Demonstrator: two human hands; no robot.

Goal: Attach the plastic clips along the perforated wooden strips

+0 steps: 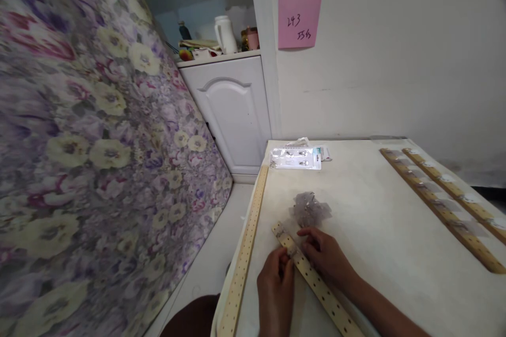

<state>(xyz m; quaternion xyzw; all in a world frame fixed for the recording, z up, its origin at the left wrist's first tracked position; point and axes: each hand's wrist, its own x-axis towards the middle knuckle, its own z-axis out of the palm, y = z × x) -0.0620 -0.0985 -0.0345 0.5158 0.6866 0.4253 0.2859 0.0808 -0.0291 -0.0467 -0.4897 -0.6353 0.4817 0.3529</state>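
My left hand point(275, 284) and my right hand point(326, 255) meet over a perforated wooden strip point(322, 292) that lies slanted on the white table point(367, 210). Both hands have their fingers curled, pinching at a small object on the strip near its far end; the object is too small to name. Just beyond my right hand lies a small heap of clear plastic bags point(311, 209). A second, longer perforated wooden strip point(247, 245) runs along the table's left edge.
A clear blister pack point(296, 158) lies at the table's far left corner. Two wooden strips point(446, 208) with small packets on them lie at the right. A flowered mattress point(90, 147) leans at the left, a white cabinet point(233, 110) stands behind, and a pink note point(299, 19) hangs on the wall.
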